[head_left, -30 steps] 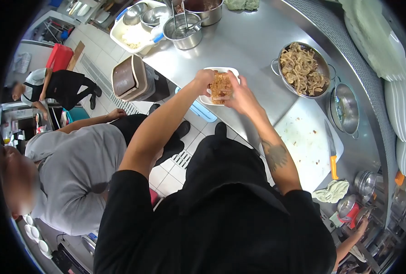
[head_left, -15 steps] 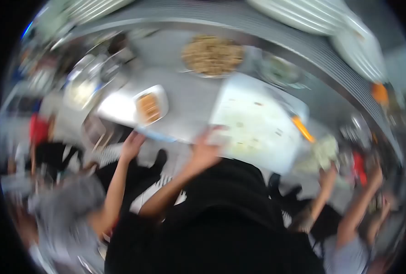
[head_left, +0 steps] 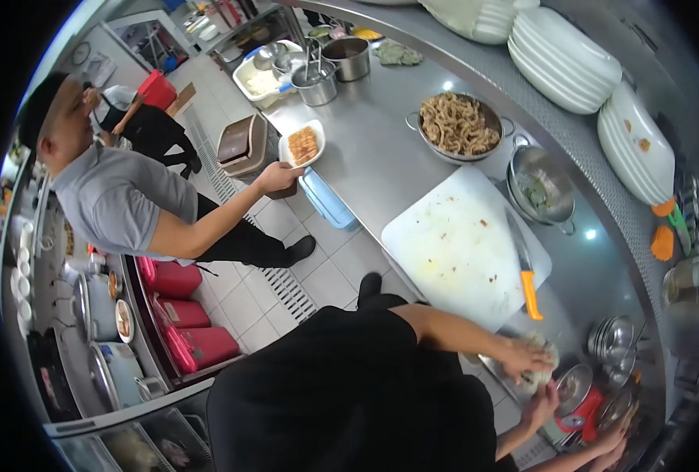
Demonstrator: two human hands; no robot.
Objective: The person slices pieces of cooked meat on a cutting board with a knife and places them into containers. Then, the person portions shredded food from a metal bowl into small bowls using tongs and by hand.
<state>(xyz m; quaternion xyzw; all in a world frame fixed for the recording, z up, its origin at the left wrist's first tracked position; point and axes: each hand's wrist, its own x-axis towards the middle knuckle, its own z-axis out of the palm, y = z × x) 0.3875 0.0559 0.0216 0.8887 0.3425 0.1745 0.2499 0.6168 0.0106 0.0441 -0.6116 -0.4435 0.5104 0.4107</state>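
Note:
My left hand (head_left: 526, 358) lies across a pale crumpled cloth (head_left: 532, 381) at the counter's lower right, its fingers bent over the cloth. Just below it, my right hand (head_left: 543, 406) has its curled fingers at the cloth's lower edge. Left of the cloth is a white cutting board (head_left: 452, 244) with small food scraps, and a knife with an orange handle (head_left: 531, 296) rests on its right side. A co-worker in a grey shirt (head_left: 121, 197) holds a white dish (head_left: 316, 157) of sliced brown food at the counter's left edge.
A colander of brown food strips (head_left: 460, 126) and a metal bowl (head_left: 542, 185) stand behind the board. Stacked white plates (head_left: 562, 59) line the shelf. Another person's hands (head_left: 613, 440) are close by at lower right, near small bowls (head_left: 613, 338) and a red object (head_left: 584, 413).
My hands have left the white dish and moved right, to the cloth. The co-worker has taken hold of the dish. The view has turned, and the co-worker now stands upright facing the counter.

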